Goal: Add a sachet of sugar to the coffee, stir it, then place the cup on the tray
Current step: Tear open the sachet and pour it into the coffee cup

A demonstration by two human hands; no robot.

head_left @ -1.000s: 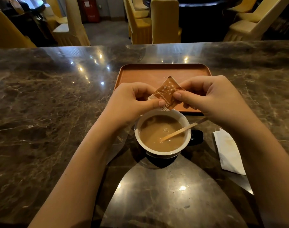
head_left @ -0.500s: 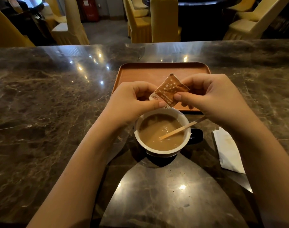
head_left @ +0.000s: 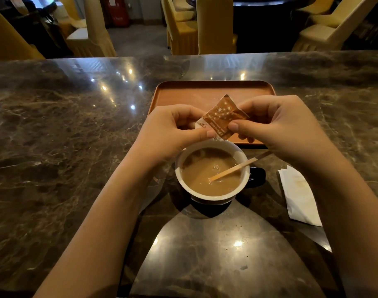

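A brown sugar sachet (head_left: 221,118) with white stars hangs tilted just above the far rim of the coffee cup (head_left: 214,197). My left hand (head_left: 168,131) pinches its lower white end, and my right hand (head_left: 278,125) pinches its right side. The cup is dark outside, white inside, and full of milky coffee with a small ripple near the middle. A wooden stirrer (head_left: 233,169) leans in it toward the right. Behind my hands lies the orange tray (head_left: 205,91), with nothing on the part I can see.
A folded white napkin (head_left: 298,194) lies on the dark marble table (head_left: 65,147) right of the cup. The cup's dark handle (head_left: 258,176) points right. Yellow-covered chairs (head_left: 214,24) stand beyond the table's far edge.
The sachet has turned and tipped further, its white end lower over the cup. A small disturbance now shows on the coffee surface. Both hands stay in nearly the same place.
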